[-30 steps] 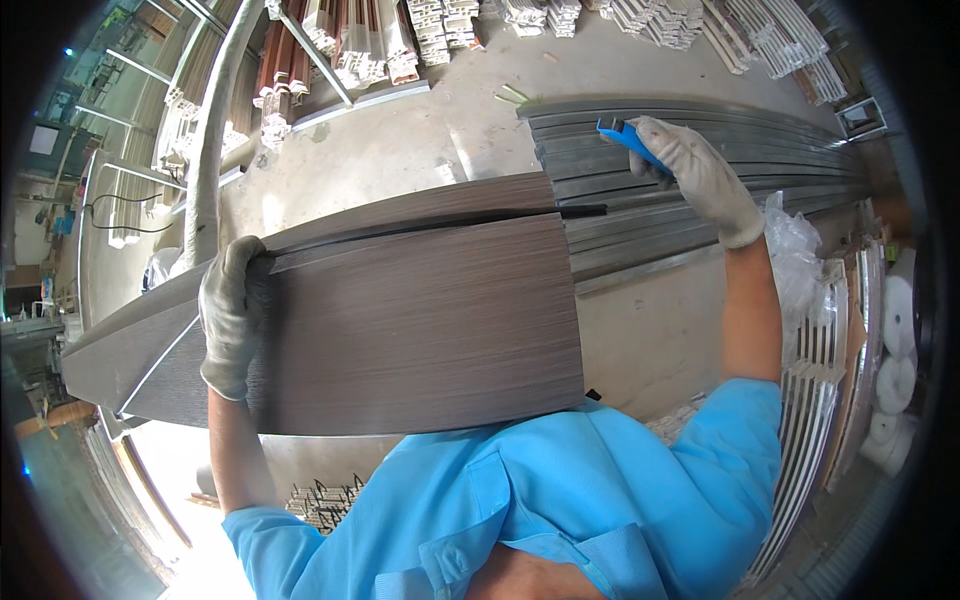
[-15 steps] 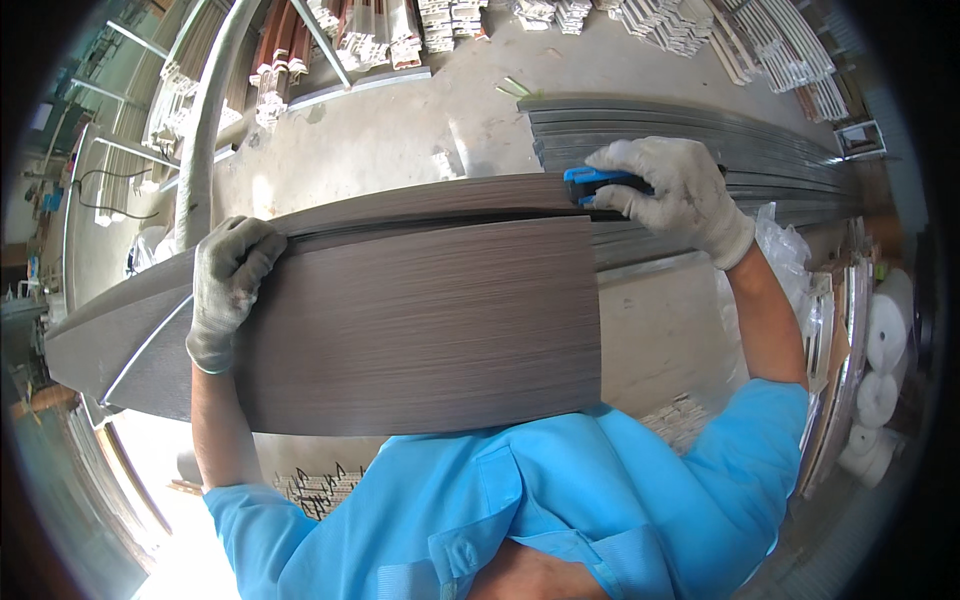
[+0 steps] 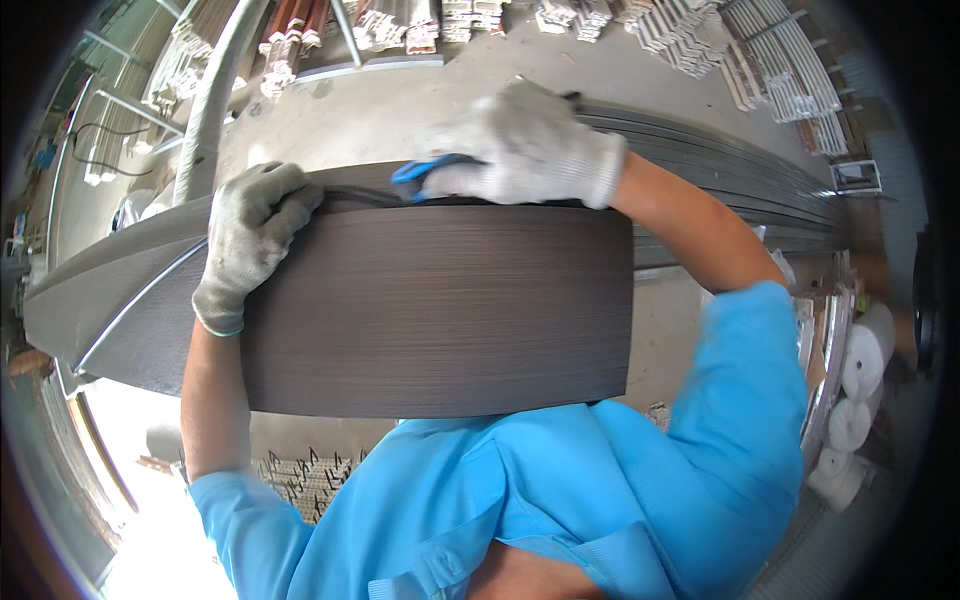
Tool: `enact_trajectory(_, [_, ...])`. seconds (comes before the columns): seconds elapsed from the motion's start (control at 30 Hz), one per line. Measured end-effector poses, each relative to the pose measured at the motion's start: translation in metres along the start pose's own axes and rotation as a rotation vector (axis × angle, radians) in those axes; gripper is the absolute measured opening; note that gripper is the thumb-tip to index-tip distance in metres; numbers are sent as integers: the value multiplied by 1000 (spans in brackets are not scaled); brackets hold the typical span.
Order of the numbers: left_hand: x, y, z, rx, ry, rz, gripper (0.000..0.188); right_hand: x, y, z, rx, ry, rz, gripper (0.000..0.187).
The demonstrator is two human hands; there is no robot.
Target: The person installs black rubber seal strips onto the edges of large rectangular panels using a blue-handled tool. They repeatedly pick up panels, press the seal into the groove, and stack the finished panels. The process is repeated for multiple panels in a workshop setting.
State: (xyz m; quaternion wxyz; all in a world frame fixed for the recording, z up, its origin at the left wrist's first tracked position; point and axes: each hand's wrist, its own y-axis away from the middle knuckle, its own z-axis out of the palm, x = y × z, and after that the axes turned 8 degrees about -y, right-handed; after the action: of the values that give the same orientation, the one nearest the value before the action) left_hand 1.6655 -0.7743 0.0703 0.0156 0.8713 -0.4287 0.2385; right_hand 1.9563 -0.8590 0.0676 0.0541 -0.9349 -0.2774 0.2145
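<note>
A dark brown wood-grain panel (image 3: 440, 310) lies in front of my body, its near edge close to my blue shirt. My left hand (image 3: 250, 240), in a grey-white work glove, is closed over the panel's far edge near its left part, fingers curled. My gloved right hand (image 3: 525, 145), smeared by motion, grips a blue and black hand tool (image 3: 425, 178) at that far edge, a short way right of my left hand. The tool's working end is hidden. A dark narrow strip (image 3: 360, 195) shows along the edge between both hands.
Long grey profiles (image 3: 720, 170) lie stacked beyond my right arm. Bundles of white profiles (image 3: 680, 35) and reddish-brown ones (image 3: 290, 40) stand at the back. A pale upright post (image 3: 210, 110) rises behind my left hand. White rolls (image 3: 868, 350) sit at the right.
My right hand has swept left along the panel's far edge with the blue and black tool, closing in on my left hand. My left hand keeps its hold; the whole view has shifted slightly.
</note>
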Motion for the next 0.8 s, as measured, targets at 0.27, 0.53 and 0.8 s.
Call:
enact_trajectory(0.27, [-2, 5, 0, 47, 13, 46, 9, 28, 108, -35, 18, 102, 91, 32])
enact_trajectory(0.53, [0, 2, 2, 45, -12, 21, 10, -4, 191, -71, 261, -343, 838, 37])
enact_trajectory(0.8, [-2, 3, 1, 22, 10, 59, 12, -9, 194, -16, 293, -595, 865, 24])
